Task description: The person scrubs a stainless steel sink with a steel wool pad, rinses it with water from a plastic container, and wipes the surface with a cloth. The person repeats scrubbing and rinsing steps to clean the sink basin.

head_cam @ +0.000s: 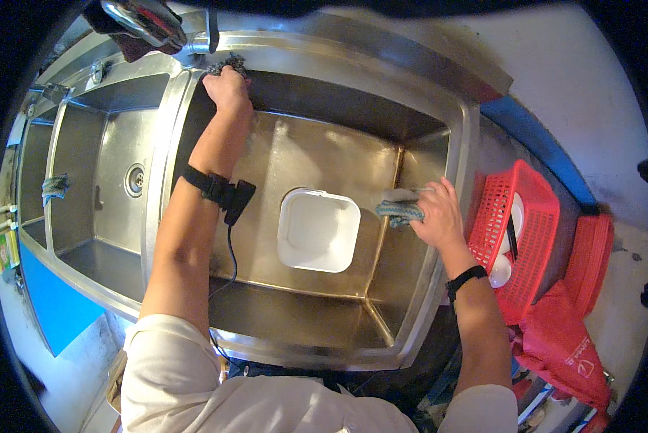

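My left hand (pixel 227 89) is at the far left corner of the large stainless steel sink basin (pixel 302 157), touching a dark grey mesh scourer (pixel 232 63) on the back ledge beside the tap base. At the basin's right side, my right hand (pixel 437 214) grips a folded blue-green cloth (pixel 399 212) together with a pale utensil (pixel 402 195) whose kind I cannot tell. A white square plastic tub (pixel 318 233), its inside facing up, rests on the basin floor between my arms. A black strap with a device and cable is on my left forearm.
A smaller basin with a drain (pixel 136 180) lies left; a cloth (pixel 56 187) hangs on its divider. At the upper left is a metal tap (pixel 145 24). A red plastic basket (pixel 543 233) holding dishes stands to the right, near a red bag (pixel 562 346).
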A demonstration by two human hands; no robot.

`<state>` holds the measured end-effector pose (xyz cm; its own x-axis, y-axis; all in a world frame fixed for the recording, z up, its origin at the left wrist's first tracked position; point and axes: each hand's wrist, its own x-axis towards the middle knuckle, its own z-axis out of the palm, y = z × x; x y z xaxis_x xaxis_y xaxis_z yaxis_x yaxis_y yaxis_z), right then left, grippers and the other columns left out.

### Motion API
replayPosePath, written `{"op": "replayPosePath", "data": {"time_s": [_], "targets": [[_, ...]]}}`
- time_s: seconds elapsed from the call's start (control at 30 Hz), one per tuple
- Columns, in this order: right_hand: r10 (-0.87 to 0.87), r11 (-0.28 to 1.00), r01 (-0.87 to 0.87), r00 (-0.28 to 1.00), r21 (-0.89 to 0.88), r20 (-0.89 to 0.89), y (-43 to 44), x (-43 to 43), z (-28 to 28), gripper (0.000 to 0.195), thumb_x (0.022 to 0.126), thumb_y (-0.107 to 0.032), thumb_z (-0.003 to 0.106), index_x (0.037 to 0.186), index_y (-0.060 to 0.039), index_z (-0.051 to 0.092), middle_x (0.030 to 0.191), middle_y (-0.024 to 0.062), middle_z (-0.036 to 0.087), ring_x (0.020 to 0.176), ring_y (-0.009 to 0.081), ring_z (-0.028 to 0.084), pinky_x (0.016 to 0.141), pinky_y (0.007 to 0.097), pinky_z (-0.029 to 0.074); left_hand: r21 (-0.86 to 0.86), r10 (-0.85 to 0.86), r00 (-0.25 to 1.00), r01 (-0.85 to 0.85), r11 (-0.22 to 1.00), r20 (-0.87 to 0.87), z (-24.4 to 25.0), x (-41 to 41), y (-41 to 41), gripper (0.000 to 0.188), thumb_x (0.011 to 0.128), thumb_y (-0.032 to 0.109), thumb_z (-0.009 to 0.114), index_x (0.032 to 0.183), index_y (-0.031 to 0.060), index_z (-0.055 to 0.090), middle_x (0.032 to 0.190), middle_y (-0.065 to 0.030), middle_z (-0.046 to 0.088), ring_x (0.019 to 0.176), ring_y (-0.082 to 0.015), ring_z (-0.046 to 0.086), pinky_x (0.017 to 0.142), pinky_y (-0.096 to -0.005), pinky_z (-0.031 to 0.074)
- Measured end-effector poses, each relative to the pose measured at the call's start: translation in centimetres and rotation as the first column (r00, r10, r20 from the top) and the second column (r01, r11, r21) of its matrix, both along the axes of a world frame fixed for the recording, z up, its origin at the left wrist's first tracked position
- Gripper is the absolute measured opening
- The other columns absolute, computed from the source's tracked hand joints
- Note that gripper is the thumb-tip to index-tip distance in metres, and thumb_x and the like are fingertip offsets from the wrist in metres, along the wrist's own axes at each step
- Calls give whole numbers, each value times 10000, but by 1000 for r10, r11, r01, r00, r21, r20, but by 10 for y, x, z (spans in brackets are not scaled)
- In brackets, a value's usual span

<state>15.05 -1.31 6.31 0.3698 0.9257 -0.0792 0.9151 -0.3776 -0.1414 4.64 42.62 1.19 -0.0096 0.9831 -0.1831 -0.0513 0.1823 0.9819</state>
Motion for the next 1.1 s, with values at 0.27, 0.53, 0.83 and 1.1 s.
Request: {"op": "replayPosePath", "data": {"time_s": [0.27,0.53,0.83,1.1], "targets": [[0,1000,0,1000,-16,-17,3,0,2,272,657,-280,712,791,-43,723,1005,96,684,1167,269,538,1168,434,242,-188,-447,859,409,893,-250,-126,-45,-6,179,802,82,596,949,-15,628,780,-124,645,620,-243,613,543,-400,500],[-26,1000,25,999,-17,-33,-1,-1,4,265,659,-268,701,781,-33,717,992,97,683,1167,277,538,1167,432,245,-471,-667,71,652,594,-742,-160,-132,-114,493,783,135,633,1244,-6,531,1192,-298,576,1104,-454,564,977,-457,466],[-31,999,30,999,-24,-33,3,-2,4,283,671,-251,695,833,-20,717,998,117,680,1171,275,534,1168,426,246,-658,-840,-238,732,175,-488,-75,-151,-132,473,898,372,623,1180,-8,607,1142,-255,636,1077,-400,609,912,-454,483],[-42,997,41,999,-61,-12,6,-4,10,317,663,-270,704,856,-20,725,1034,121,680,1188,272,520,1177,417,226,-497,-634,-224,817,292,-740,-80,-144,-134,478,798,21,515,1270,100,528,1078,-247,652,1018,-400,640,847,-483,528]]}}
